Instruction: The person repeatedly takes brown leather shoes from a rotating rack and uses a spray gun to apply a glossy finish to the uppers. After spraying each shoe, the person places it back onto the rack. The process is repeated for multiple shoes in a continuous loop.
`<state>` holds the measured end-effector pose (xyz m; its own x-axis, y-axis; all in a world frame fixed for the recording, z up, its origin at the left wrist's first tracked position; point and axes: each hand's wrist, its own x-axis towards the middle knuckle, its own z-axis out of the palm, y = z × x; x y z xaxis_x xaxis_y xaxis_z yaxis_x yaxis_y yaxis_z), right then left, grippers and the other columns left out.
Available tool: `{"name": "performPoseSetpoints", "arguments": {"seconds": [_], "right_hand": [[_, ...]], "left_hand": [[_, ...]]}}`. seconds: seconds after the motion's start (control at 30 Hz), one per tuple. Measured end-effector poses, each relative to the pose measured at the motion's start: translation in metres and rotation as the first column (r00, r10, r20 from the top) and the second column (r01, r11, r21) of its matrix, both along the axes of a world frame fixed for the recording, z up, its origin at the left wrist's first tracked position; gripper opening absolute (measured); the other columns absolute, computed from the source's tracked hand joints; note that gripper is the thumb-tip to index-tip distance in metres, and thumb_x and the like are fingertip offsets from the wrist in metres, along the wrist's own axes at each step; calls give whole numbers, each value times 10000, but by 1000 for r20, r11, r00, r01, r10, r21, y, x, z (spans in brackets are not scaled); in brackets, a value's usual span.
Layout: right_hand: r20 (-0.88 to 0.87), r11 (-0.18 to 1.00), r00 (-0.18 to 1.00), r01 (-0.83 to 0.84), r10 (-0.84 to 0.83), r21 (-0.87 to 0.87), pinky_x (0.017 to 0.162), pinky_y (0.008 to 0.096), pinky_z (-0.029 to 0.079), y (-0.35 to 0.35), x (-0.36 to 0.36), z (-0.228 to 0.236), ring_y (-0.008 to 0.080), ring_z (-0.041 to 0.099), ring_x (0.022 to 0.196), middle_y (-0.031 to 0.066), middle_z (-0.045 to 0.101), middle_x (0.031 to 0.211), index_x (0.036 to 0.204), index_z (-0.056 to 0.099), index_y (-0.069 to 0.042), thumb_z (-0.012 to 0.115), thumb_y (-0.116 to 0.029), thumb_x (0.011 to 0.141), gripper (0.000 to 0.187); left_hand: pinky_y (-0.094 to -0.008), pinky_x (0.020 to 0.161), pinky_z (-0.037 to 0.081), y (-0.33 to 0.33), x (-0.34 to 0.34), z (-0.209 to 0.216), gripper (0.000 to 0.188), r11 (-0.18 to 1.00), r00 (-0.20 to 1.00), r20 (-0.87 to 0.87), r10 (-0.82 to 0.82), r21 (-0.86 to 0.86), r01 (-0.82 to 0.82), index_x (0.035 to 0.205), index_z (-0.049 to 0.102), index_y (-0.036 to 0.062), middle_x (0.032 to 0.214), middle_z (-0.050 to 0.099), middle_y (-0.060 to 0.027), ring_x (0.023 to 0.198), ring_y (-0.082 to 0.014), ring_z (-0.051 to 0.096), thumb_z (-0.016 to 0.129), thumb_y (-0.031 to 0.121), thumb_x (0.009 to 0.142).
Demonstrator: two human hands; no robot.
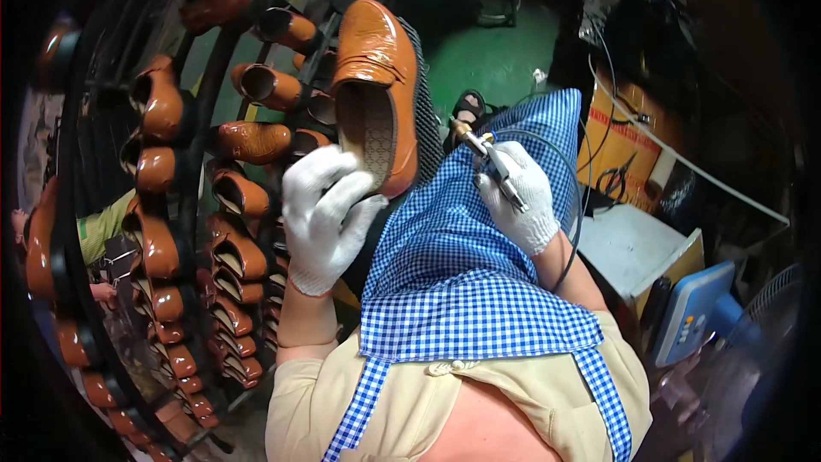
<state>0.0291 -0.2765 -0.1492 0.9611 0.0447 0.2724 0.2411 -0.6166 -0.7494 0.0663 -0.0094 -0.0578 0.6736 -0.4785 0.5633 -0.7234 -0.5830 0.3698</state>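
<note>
Dimly lit green floor [492, 60] beyond the lap at top centre, with a black open sandal [469, 105] near the far edge of the blue-and-white checked cloth apron [479, 321]. To the left, a tall dark metal rack [198, 107] loaded with rows of glossy brown leather shoes [161, 111], curving along the fisheye rim. Seen through the rack, partly hidden, a co-worker's yellow-green sleeve [107, 227]. To the right, an orange-brown cardboard box [629, 129] with red bands, black-handled scissors [612, 182] against it, a pale grey flat board [633, 244] nearer the body, then a blue plastic base with buttons [694, 312] close to a round wire fan grille [774, 300].

Ahead of the body, left of centre, a shiny tan-brown leather loafer [376, 56], toe pointing away, opening in view, just beside a dark mesh-textured surface [425, 111].

Left hand [329, 210] in a white knitted glove at the loafer's heel end, back of the hand upward, fingers bent over the near-left rim, thumb close to the heel. Clamped on or merely touching: impossible to tell.

Right hand [520, 201], gloved alike, wrapped around a slim silver metal tool with a brass tip [499, 167], angled up and leftward, apart from the loafer.
</note>
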Motion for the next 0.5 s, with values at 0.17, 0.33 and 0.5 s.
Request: {"name": "performPoseSetpoints", "arguments": {"seconds": [0.17, 0.33, 0.5], "right_hand": [[-47, 917, 983, -150, 179, 369, 705, 371, 532, -2, -12, 2, 278, 645, 789, 118, 621, 914, 1040, 692, -30, 744, -194, 950, 194], [-90, 857, 969, -157, 229, 490, 698, 362, 519, 0, -11, -4, 273, 636, 768, 109, 620, 891, 1035, 699, -36, 736, -198, 971, 178], [-28, 849, 979, -161, 202, 504, 684, 369, 526, 8, -8, -12, 280, 640, 763, 114, 636, 870, 1023, 701, -43, 751, -204, 958, 181]], "left_hand": [[-386, 901, 533, 5, -20, -23, 415, 995, 996, -14, 91, -35, -91, 1115, 718, 95, 1123, 629, -97, 1051, -284, 630, 847, -70, 757], [-347, 858, 542, 4, -21, -32, 410, 985, 990, -28, 138, -99, -141, 1103, 744, 87, 1115, 634, -95, 1023, -259, 643, 847, -87, 746], [-361, 889, 523, 8, -24, -33, 396, 983, 986, -39, 164, -76, -166, 1102, 737, 87, 1115, 625, -93, 1042, -262, 627, 841, -83, 759]]}}
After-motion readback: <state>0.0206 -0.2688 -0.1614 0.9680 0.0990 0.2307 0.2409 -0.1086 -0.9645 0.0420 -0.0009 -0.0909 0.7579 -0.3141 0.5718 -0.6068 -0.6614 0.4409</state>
